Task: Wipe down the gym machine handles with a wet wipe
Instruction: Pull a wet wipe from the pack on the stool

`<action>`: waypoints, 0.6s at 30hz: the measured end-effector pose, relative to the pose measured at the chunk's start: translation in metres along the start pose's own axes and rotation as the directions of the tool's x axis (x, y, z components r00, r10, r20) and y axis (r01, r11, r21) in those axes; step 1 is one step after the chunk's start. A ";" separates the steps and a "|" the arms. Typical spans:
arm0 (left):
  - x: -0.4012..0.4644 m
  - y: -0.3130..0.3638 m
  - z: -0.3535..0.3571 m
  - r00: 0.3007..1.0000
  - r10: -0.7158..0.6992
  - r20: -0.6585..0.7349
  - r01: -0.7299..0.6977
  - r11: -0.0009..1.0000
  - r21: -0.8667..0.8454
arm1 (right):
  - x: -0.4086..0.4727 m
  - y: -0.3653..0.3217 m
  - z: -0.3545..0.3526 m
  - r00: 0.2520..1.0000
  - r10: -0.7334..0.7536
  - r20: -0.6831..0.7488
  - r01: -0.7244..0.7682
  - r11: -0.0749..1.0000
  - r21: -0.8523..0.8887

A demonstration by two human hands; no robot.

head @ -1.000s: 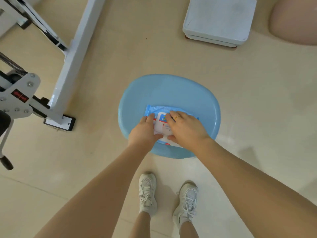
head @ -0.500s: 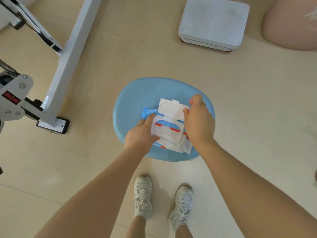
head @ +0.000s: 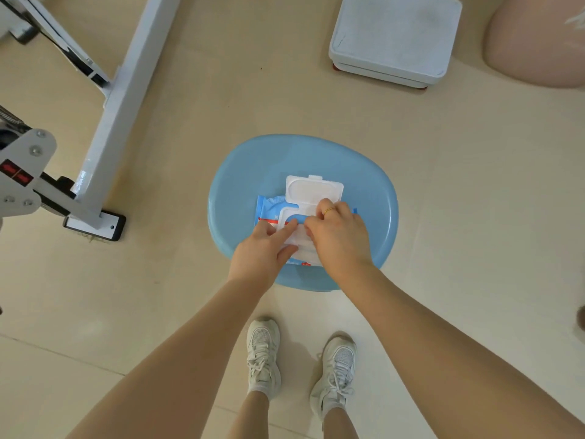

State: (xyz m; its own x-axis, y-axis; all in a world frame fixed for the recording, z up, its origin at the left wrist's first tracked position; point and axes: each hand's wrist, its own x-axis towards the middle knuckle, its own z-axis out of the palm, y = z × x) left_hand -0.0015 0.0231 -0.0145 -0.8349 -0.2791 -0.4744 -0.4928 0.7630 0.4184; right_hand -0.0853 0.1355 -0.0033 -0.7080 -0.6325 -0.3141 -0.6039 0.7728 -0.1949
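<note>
A blue and white wet wipe pack (head: pixel 269 205) lies on a light blue plastic stool (head: pixel 253 166). Its white flip lid (head: pixel 313 190) stands open, folded away from me. My left hand (head: pixel 259 251) presses the pack's near left side, with its fingers reaching onto the white opening frame. My right hand (head: pixel 338 236), which wears a ring, pinches at the opening with curled fingers. Those fingers hide what they grip. The gym machine's white frame (head: pixel 126 99) stands at the left, and no handle is clearly in view.
A grey bracket with a red label (head: pixel 22 175) juts in at the left edge beside the machine's foot (head: pixel 95 226). A white square box (head: pixel 392 36) and a pink rounded object (head: pixel 535 42) sit on the floor beyond the stool. My white shoes (head: pixel 262 353) stand just before it.
The lid was shut a second ago. My right hand flipped it open, then came back from the lid's edge to the opening. My left hand slid its fingers further onto the pack.
</note>
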 end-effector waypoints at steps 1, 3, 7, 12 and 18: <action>0.000 -0.001 0.000 1.000 0.006 -0.017 -0.007 0.999 -0.034 | 0.001 -0.003 -0.004 1.000 0.000 0.019 0.001 0.999 -0.047; 0.000 -0.003 0.001 1.000 0.009 -0.030 -0.011 0.998 -0.056 | 0.003 -0.011 -0.009 0.997 -0.034 0.068 0.041 0.993 -0.107; 0.004 -0.006 0.001 1.000 0.006 -0.011 -0.007 0.999 -0.054 | 0.011 -0.015 -0.009 0.989 -0.031 0.145 0.051 0.990 -0.134; 0.006 -0.005 -0.001 1.000 -0.003 0.022 0.004 0.999 -0.034 | 0.011 -0.009 -0.007 0.988 0.012 0.156 0.000 0.997 -0.072; 0.007 -0.003 -0.002 0.995 -0.097 0.039 0.102 0.985 -0.143 | 0.008 0.017 -0.013 0.959 -0.065 0.277 -0.039 0.934 0.354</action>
State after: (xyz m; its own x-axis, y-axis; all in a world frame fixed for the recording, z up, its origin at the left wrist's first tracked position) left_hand -0.0069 0.0176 -0.0173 -0.7729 -0.3287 -0.5427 -0.6050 0.6396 0.4742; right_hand -0.1055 0.1429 0.0026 -0.5381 -0.6420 -0.5462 -0.4068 0.7653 -0.4988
